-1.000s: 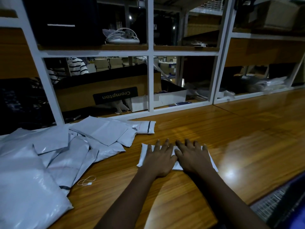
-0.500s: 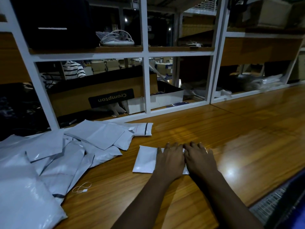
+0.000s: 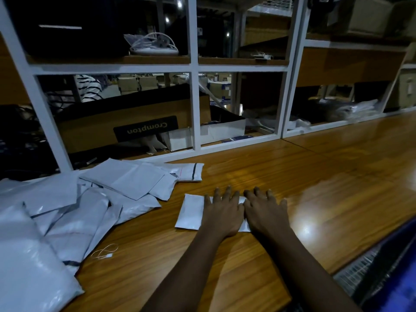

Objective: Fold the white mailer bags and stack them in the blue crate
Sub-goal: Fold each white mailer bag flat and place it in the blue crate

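The mailer bag (image 3: 191, 212) is now folded narrower and is pressed under the flat left hand (image 3: 221, 213) and right hand (image 3: 265, 210); stacking seems near.

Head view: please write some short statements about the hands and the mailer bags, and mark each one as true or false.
The left hand and the right hand lie flat on the folded mailer bag. True.
The folded mailer bag rests on the wooden table. True.
A string loop lies on the table beside the pile of loose bags. True.
The pile of loose bags lies right of the hands. False: it lies left of them.
The folded mailer bag touches the pile. False: bare table separates them.
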A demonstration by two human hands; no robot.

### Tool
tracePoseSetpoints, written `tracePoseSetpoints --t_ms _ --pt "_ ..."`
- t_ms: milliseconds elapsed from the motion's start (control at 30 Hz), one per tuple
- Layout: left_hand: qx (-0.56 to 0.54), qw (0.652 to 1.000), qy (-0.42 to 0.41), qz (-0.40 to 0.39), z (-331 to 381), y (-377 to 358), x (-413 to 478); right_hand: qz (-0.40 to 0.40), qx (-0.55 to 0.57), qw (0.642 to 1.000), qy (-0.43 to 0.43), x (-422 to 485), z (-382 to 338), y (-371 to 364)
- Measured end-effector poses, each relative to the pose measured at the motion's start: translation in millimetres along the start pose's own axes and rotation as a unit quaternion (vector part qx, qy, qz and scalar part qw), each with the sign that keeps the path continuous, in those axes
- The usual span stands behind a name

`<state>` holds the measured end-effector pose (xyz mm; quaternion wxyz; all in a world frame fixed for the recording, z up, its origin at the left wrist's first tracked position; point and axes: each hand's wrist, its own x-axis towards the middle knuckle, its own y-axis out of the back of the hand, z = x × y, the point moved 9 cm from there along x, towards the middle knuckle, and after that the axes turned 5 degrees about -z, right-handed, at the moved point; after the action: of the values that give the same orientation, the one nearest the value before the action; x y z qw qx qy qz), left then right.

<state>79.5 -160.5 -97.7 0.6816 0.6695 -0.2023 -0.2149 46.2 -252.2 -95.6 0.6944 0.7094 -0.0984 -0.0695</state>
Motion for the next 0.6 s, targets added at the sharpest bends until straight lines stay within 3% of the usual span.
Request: tracePoseSetpoints --t_ms 133,233,400,600 --pt "-0.034 0.997 0.050 0.046 -17.5 10.0 -7.1 0.022 -0.017 0.999 -0.031 -6.7 0.7 9.4" --pt "-0.018 0.997 0.077 0.026 -31.1 4.8 -12.7 0.043 -0.004 0.999 -0.017 -6.1 -4.7 17.2" --pt "0.008 0.998 0.049 0.027 -17.8 6.3 -18.2 0.067 0.022 0.990 0.119 -4.1 -34.0 12.4" --pt "0.041 0.998 0.006 -0.037 -43.3 -8.8 -13.3 0.016 -0.045 0.994 0.099 -3.5 -31.4 2.3"
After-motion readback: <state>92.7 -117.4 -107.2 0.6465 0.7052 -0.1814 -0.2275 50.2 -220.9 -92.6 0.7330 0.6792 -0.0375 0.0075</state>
